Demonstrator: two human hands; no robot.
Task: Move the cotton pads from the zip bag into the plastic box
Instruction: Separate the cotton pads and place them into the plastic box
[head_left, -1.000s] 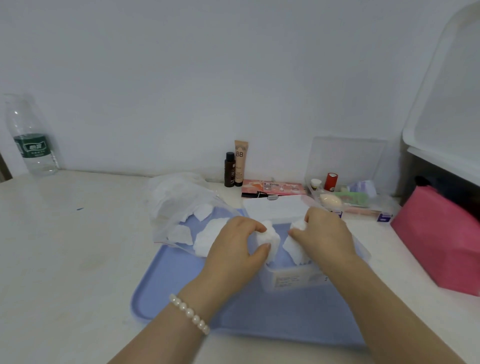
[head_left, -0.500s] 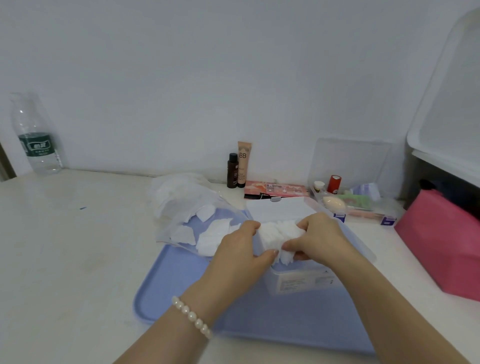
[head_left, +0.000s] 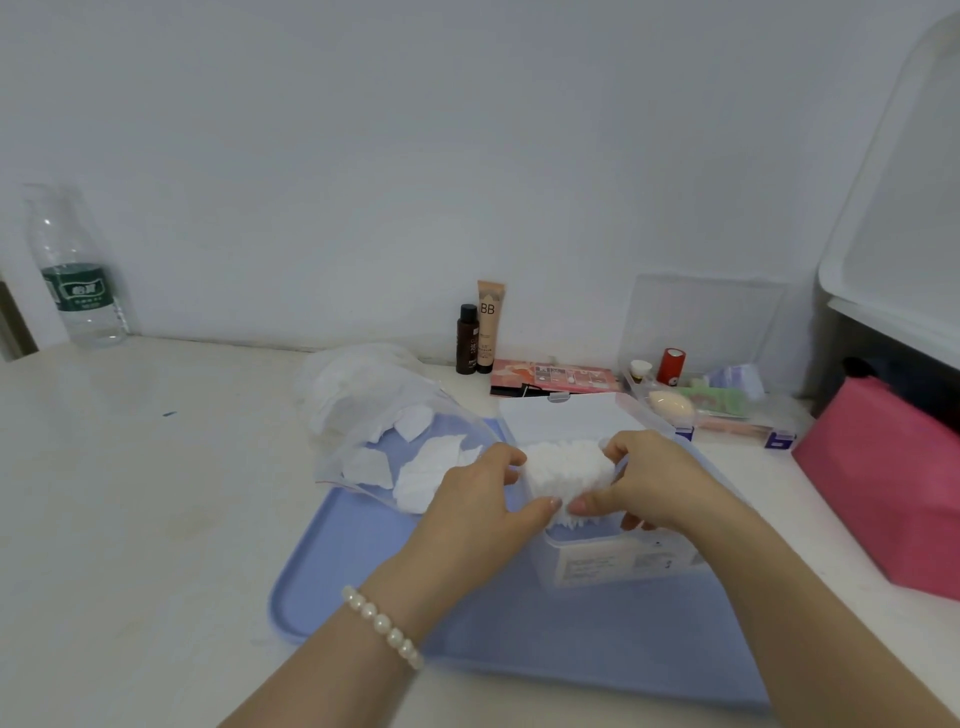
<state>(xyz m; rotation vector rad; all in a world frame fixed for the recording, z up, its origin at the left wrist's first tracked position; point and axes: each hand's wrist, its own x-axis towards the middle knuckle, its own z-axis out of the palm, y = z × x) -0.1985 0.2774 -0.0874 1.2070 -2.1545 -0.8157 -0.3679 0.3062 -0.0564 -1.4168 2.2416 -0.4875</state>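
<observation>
A bunch of white cotton pads (head_left: 565, 468) is held between both hands just above the clear plastic box (head_left: 618, 564), which stands on a blue tray (head_left: 363, 577). My left hand (head_left: 480, 512) grips the bunch's left end and my right hand (head_left: 647, 483) grips its right end. The box's open lid (head_left: 558, 415) leans back behind the pads. Left of the hands lies the clear zip bag (head_left: 382, 415), with several cotton pads (head_left: 426, 467) still inside near its mouth.
A water bottle (head_left: 75, 270) stands at the far left by the wall. Two cosmetic tubes (head_left: 480, 330), a flat palette (head_left: 553, 376) and a clear organiser of small items (head_left: 696, 400) line the back. A pink pouch (head_left: 883, 483) sits at the right.
The hands held separate clumps of pads a second ago; they have come together and now hold one gathered bunch, raised slightly above the box.
</observation>
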